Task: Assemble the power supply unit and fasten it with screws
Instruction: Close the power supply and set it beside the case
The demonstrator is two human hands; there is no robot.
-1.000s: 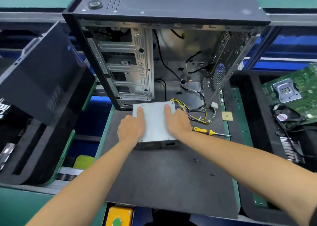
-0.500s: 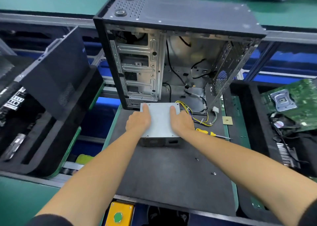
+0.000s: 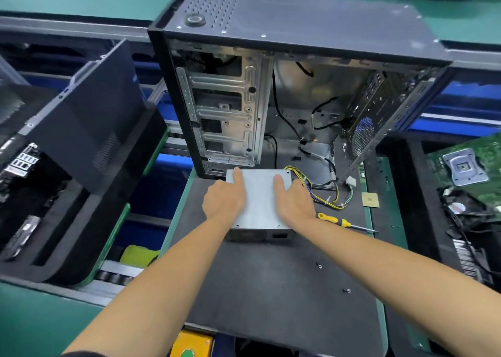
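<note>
The power supply unit (image 3: 259,202), a grey metal box, lies flat on the dark mat (image 3: 271,289) just in front of the open computer case (image 3: 225,118). My left hand (image 3: 223,201) holds its left side with the thumb lying on top. My right hand (image 3: 292,203) holds its right side the same way. A bundle of yellow and black cables (image 3: 325,194) runs from the unit's far right corner toward the case's floor. Two small screws (image 3: 319,266) lie loose on the mat near my right forearm.
A yellow-handled screwdriver (image 3: 334,220) lies on the mat right of the unit, next to a small gold chip (image 3: 370,200). A black side panel (image 3: 81,118) leans on foam at the left. A green motherboard (image 3: 466,164) and fan sit at the right.
My hands and the power supply unit keep the same place before the case. Only the view has shifted, showing more of the case's top.
</note>
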